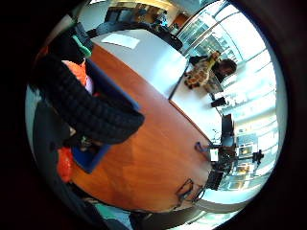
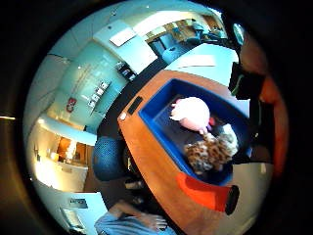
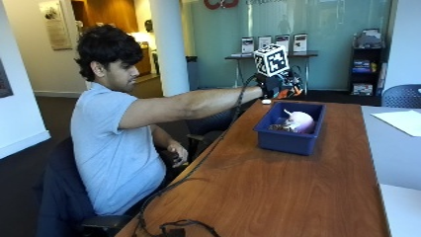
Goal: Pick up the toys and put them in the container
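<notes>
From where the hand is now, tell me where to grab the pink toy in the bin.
Take the pink toy across its rounded back, coming straight down from above. It lies on top inside the blue bin, whose walls block the sides, with the spotted plush lying close against it.

1. The container (image 3: 289, 133) stands on the wooden table (image 3: 276, 192), toward its far end and well apart from the near edge.
2. In the container lie a round plush toy (image 3: 299, 120) and a curly plush toy (image 2: 211, 151), touching each other.
3. The right hand (image 3: 279, 85) is above the container's far rim, at the end of an arm stretched across the table's left edge.
4. The person sits left of the table.
5. A sheet of paper (image 3: 400, 121) lies on the adjoining tabletop, right of the container.
6. Another plush toy (image 1: 204, 72) stands on a far tabletop, well apart from the container.
</notes>
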Available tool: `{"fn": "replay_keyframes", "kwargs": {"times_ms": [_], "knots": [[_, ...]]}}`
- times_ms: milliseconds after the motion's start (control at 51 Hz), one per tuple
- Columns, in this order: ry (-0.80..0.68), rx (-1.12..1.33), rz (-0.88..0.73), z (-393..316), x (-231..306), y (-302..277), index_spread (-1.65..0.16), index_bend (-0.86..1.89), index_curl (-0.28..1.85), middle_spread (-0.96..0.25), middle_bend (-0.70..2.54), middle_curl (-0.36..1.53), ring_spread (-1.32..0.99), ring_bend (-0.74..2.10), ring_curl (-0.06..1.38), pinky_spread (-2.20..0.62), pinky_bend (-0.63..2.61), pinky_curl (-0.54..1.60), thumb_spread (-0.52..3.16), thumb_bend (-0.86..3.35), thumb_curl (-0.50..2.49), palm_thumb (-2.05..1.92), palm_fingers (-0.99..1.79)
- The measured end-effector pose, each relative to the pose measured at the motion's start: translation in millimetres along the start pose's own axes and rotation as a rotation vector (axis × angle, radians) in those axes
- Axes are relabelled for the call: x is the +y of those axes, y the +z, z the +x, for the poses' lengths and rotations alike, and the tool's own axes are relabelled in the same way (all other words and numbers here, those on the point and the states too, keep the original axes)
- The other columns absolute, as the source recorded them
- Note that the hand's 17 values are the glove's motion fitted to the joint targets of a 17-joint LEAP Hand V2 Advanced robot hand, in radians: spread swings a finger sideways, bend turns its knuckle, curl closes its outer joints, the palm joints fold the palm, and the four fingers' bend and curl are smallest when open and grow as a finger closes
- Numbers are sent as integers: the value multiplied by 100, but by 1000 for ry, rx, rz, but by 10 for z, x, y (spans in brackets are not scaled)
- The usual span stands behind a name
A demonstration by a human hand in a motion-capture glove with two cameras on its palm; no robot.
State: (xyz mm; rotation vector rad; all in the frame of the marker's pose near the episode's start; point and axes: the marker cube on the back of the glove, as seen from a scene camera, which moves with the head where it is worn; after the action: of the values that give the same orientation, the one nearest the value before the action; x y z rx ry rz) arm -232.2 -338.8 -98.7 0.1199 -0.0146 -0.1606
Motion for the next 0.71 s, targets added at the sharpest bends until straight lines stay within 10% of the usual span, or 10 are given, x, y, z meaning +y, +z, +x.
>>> {"fn": "replay_keyframes", "kwargs": {"times_ms": [373, 706], "knots": [[14, 14, -221, -251, -127, 636, -30, 58, 70, 2, 16, 35, -11, 63, 49, -32, 128, 56, 164, 173, 54, 28, 26], [57, 8, -279, 124, 117, 474, -39, 22, 49, 1, 12, 30, -2, 27, 36, -5, 117, 45, 149, 75, -1, -28, -14]]}}
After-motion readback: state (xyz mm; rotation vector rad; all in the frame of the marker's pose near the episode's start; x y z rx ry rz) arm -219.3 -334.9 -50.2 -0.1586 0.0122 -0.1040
